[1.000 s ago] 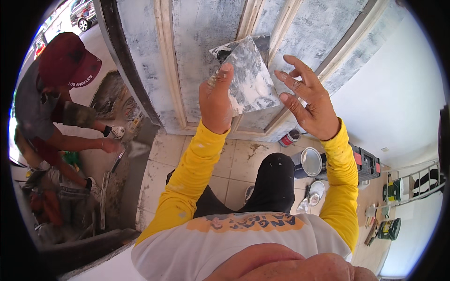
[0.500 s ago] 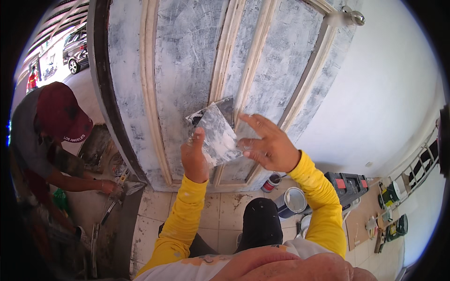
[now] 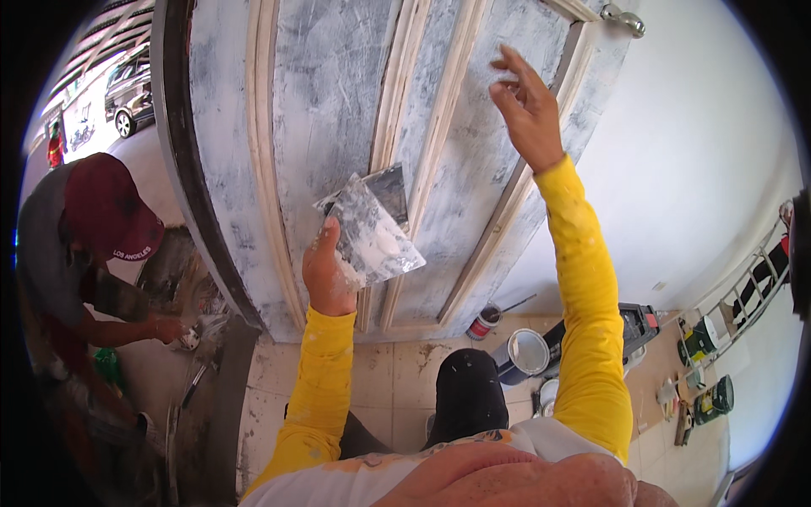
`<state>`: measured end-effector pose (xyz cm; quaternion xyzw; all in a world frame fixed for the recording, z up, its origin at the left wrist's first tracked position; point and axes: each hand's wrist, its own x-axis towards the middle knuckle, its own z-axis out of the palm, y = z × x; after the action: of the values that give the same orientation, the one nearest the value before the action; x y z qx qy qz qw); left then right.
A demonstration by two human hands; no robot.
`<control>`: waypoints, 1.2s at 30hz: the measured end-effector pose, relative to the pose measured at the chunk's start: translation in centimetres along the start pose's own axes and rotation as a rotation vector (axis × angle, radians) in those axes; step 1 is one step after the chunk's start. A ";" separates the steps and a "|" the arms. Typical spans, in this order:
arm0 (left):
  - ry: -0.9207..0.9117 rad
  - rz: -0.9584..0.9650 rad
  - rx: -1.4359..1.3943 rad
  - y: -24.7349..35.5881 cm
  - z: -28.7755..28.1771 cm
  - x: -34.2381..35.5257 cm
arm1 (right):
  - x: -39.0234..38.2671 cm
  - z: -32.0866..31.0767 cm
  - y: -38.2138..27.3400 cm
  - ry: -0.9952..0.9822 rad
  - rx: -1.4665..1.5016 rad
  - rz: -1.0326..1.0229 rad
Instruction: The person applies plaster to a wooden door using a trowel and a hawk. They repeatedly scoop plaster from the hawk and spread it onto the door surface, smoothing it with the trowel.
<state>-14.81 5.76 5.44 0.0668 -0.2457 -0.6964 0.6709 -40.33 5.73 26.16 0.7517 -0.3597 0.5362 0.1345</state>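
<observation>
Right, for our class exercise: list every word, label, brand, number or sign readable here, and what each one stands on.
Maroon cap: pale lettering near its edge, legible; I'm leaving its wording uncopied.
White shirt: dark and orange print, too foreshortened to read.
Small can with red on its side: markings too small to read.
Two dark green buckets: label markings too small and blurred.

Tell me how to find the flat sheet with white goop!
Find the big grey-white panelled door. In front, the left grip holds the flat, squarish, pale sheet. Its broad white smear sets it apart from the dark grey flat sheet behind.
</observation>
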 end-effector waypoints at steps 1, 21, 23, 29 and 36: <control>-0.025 0.018 0.009 0.0 -0.1 0.0 | 2.0 0.0 0.9 0.100 -0.340 -0.217; -0.012 0.053 0.044 0.2 -1.5 0.6 | 12.9 -0.9 4.2 0.248 -1.051 -0.487; -0.002 0.065 0.062 0.2 -1.5 0.6 | 12.9 -1.3 3.9 0.222 -1.024 -0.493; 0.006 0.081 0.070 0.4 -1.2 0.3 | 12.2 -2.8 3.1 0.237 -1.035 -0.521; -0.004 0.089 0.065 0.4 -1.2 0.5 | 12.5 -2.2 2.9 0.244 -1.018 -0.514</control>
<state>-14.03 5.03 4.70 0.0762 -0.2721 -0.6577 0.6983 -41.78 0.00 37.71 0.5884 -0.3600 0.3287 0.6451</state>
